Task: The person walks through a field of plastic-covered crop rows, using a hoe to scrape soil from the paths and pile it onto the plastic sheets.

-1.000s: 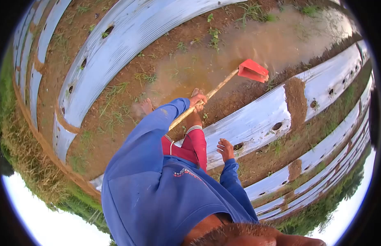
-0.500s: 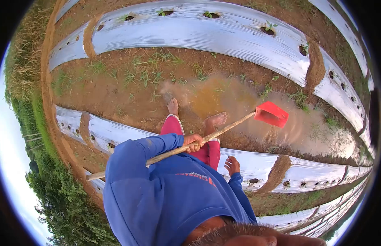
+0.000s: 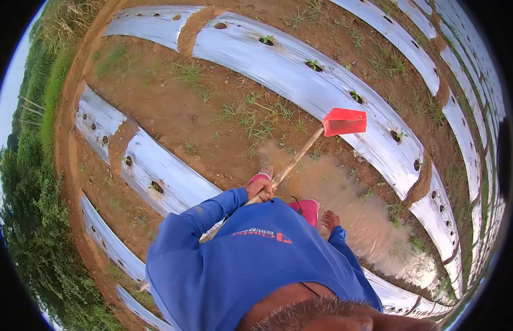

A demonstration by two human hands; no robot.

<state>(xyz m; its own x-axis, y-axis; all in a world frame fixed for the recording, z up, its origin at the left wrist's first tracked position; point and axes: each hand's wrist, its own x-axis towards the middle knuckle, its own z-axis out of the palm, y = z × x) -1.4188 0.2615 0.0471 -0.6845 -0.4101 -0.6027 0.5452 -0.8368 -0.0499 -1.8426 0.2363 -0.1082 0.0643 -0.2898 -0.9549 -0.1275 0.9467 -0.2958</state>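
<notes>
A long wooden pole [image 3: 297,158] is gripped in my left hand [image 3: 260,189], its fingers wrapped round the shaft in front of my body. The pole's far end bears a red scoop [image 3: 345,121], raised over the near edge of a plastic-covered bed [image 3: 289,71]. My right hand [image 3: 330,220] hangs low at my right side with its fingers apart and nothing in them, nearest to the muddy water [image 3: 350,204]. The pole's rear end shows behind my left arm.
Silvery plastic beds with holes and small green plants curve across the field. One bed [image 3: 163,182] passes behind me on the left. Weeds [image 3: 262,121] grow in the brown furrow. Trees and tall grass [image 3: 30,220] stand at the far left. One bare foot [image 3: 266,170] shows beyond my left hand.
The scoop has swung up and left, from over the water to the bed's edge. My view and body have turned, and the left hand still holds the pole. My right hand has shifted slightly right.
</notes>
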